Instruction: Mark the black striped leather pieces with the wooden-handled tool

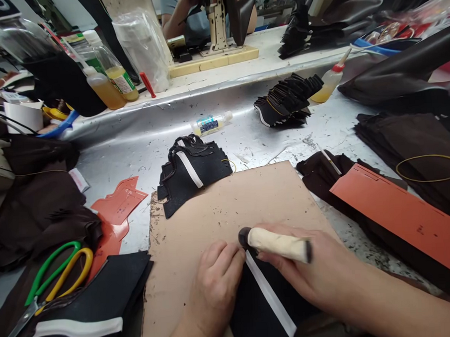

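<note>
In my right hand [315,269] is what looks like a hammer [276,243], with a cream wrapped handle and a dark rounded end. That dark end is over the top edge of a black shoe-upper piece [249,296] bearing a white strip [270,295]. My left hand [220,278] has its fingers curled closed at the same edge, close beside the dark end. Its fingertips are partly hidden. Beneath the piece lies a tan board [184,250]. A stack of similar black pieces [198,164] rests on the board's far edge.
Scissors [58,280] with green and yellow handles lie left, beside more black pieces [103,288]. Orange templates [120,198] are behind them. A long orange card [402,215] covers dark pieces at right. Farther back are a small bottle [211,123], a glue bottle [327,84] and a person [175,16].
</note>
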{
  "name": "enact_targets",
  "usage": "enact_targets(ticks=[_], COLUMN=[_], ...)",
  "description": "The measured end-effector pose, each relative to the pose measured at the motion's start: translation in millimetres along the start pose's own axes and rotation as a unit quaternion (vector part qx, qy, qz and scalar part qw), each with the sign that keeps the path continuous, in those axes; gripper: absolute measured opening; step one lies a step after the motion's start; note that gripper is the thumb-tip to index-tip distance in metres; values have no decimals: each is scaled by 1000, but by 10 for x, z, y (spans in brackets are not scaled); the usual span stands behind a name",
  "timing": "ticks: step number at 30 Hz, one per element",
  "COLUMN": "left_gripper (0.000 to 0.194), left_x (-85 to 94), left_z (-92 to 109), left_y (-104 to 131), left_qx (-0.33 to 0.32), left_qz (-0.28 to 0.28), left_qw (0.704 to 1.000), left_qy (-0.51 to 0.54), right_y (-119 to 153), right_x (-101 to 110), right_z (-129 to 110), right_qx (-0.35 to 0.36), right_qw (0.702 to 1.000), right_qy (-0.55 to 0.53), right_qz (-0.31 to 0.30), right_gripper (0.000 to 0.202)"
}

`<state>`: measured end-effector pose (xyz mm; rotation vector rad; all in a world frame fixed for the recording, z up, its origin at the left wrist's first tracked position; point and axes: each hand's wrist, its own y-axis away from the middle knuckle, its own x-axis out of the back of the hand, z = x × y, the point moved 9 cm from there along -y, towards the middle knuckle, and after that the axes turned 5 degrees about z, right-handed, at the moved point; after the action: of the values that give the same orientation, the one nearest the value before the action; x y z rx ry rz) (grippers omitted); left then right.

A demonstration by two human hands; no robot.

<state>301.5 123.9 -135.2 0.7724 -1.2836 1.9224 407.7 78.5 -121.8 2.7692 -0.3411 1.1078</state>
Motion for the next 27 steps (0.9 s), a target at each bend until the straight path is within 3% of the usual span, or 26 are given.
enact_targets(ticks=[2, 4, 7, 10, 16, 21, 25, 27], left_gripper=[22, 21, 15, 13, 16, 21, 24, 24], left_x=[3, -3, -1, -8, 35, 53, 66, 61], left_z=[10, -1, -135, -258, -116, -1, 15, 15], left_y=[-6, -8, 5, 30, -1, 1, -5, -11], left_qx=[-2, 6, 74, 131, 57, 9, 4, 6], left_qz=[1, 0, 7, 3, -12, -21, -14, -14], left_qw=[1000, 1000, 997, 990, 997, 1000, 1000, 1000], left_qy=[0, 7, 30, 57, 50, 10, -6, 1], right_y=[4, -1, -16, -28, -10, -19, -16, -8], right_x=[50, -10, -156, -193, -124, -2, -98, -63], right_z=[-42, -3, 107, 145, 99, -47, 24, -9], right_qx=[14, -6, -45, -46, -27, 12, -23, -13], right_qw=[999, 1000, 998, 997, 999, 999, 998, 998], right_qy=[-17, -1, 38, 42, 29, -29, 48, 47], right_qz=[30, 15, -31, -36, -29, 16, -44, -35], right_gripper=[25, 23, 20, 19, 20, 21, 19, 20])
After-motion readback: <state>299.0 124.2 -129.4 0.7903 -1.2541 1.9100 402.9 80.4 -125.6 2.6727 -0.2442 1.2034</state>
